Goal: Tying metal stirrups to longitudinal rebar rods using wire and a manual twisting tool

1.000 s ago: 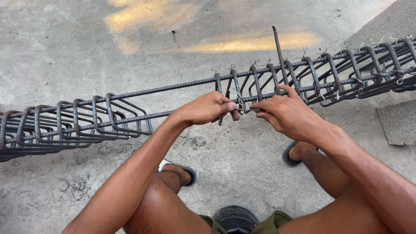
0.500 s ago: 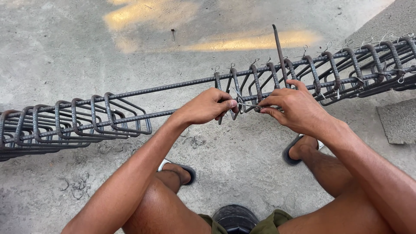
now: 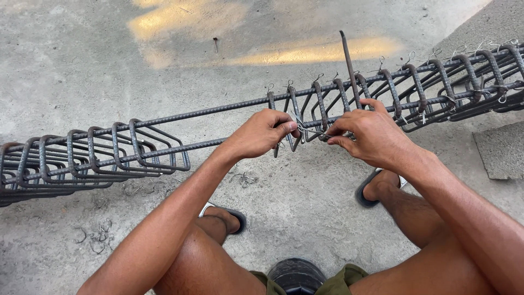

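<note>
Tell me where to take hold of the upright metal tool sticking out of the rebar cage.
Probably by the bare upper shaft of the upright metal tool, coming from above. It stands slightly tilted, clear of the rebar cage, while its lower end sits among the stirrups by the right hand, where the left hand and tie wire crowd any grip.

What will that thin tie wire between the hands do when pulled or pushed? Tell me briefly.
The tie wire looks thin and kinked, so it probably bends easily and keeps its shape. It seems very light beside the ribbed rebar cage. Its ends may prick: the left hand and right hand pinch it.
</note>
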